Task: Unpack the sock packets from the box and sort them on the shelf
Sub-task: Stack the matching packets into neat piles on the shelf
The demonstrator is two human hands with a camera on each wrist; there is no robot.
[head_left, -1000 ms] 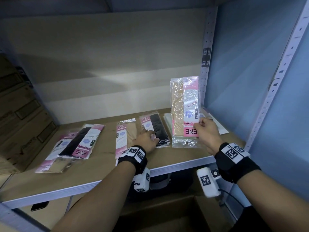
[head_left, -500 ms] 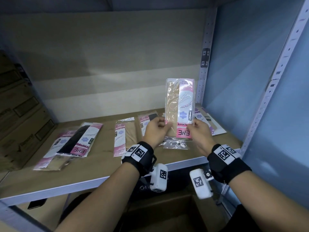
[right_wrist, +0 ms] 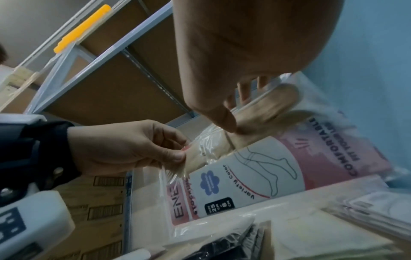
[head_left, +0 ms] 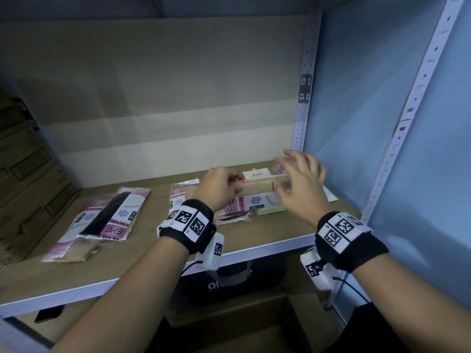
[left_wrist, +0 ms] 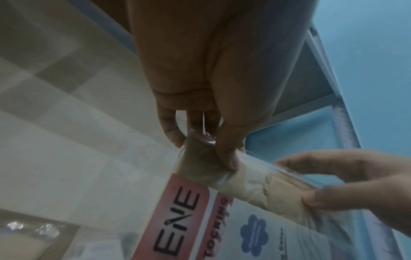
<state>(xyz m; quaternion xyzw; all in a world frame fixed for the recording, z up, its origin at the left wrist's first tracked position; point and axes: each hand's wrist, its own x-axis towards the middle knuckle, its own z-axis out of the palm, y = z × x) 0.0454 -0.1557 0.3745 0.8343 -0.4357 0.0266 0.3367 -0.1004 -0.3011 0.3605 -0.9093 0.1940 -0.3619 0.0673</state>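
Observation:
A clear packet with a beige sock and a pink ENE card (head_left: 257,187) lies sideways just above the right-hand pile of packets (head_left: 254,207) on the shelf (head_left: 267,247). My left hand (head_left: 237,180) pinches its left end between thumb and fingers, as the left wrist view shows (left_wrist: 209,146). At the other end my right hand (head_left: 293,179) has its fingers spread. The right wrist view shows its thumb (right_wrist: 222,119) on the front of the packet (right_wrist: 255,167) and its fingers behind it. That far end is blurred.
More packets lie on the shelf: a black-sock one (head_left: 112,215) on a pile at the left, a beige one (head_left: 178,200) in the middle. Cardboard cartons (head_left: 25,187) stand at the far left. A perforated upright (head_left: 303,98) and blue wall bound the right. An open box (head_left: 229,327) sits below.
The beige packet has swung from upright to sideways and come down and back over the right pile. My right hand's fingers have spread; my left hand took hold of its end.

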